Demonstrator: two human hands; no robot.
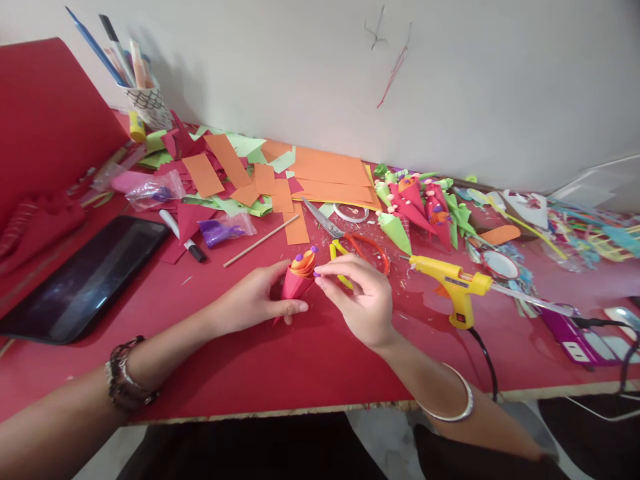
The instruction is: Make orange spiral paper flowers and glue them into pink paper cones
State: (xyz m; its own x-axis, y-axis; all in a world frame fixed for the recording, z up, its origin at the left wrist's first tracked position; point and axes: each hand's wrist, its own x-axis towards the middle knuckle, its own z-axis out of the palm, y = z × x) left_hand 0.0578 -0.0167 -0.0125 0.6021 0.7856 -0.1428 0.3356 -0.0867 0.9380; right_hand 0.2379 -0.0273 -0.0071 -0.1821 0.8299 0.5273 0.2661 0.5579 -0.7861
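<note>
Head view: our left hand [250, 301] clamps its thumb and fingers around a rolled red paper cone [296, 287], low in the centre. Orange paper [303, 263] fills it, and two purple balls [299, 257] sit on top; a third ball [317, 274], pinched between our right hand's [367, 303] thumb and fingertips at the rim, looks unplaced. From the cone, we see a glue gun [457, 287] at three o'clock, similar, seemingly finished cones [414, 208] at two, and orange paper strips [229, 160] at eleven.

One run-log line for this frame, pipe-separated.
left hand: holds red paper cone | right hand: pinches small purple ball at cone's rim | nearby: scissors, thin stick, yellow glue gun
</note>
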